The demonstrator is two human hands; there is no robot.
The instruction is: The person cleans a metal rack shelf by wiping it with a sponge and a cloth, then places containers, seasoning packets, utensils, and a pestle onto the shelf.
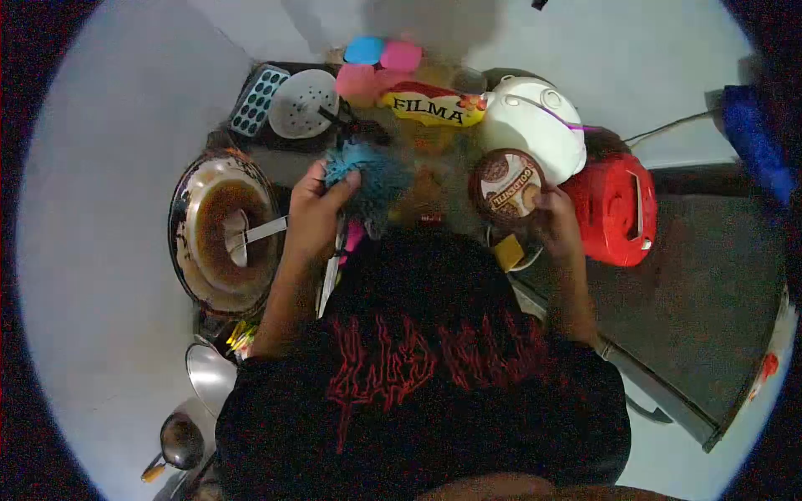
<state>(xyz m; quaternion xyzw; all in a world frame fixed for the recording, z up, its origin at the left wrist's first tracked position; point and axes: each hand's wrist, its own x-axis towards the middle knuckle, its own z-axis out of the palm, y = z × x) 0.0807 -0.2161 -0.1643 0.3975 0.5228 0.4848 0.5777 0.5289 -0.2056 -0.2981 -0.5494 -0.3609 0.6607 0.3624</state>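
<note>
1. While gripping the fluffy blue cloth [368,175] in the left hand [322,209], pinch firmly between thumb and curled fingers, with the loose folds gathered in.
2. With the right hand [557,219], hold the round brown GOLDENFIL tub [504,185] by its edge, thumb over the printed top; impossible to tell the finger wrap underneath.
3. Level the tub, between the cloth and the red container [614,213]; avoid knocking the white rice cooker [535,125] just beside it.
4. Steer the left forearm [296,284] clear of the wok [190,271] of brown liquid [221,209], especially the pale ladle handle [267,229] projecting over the rim.
5. Support the tub from below before loosening the right-hand hold.
</note>
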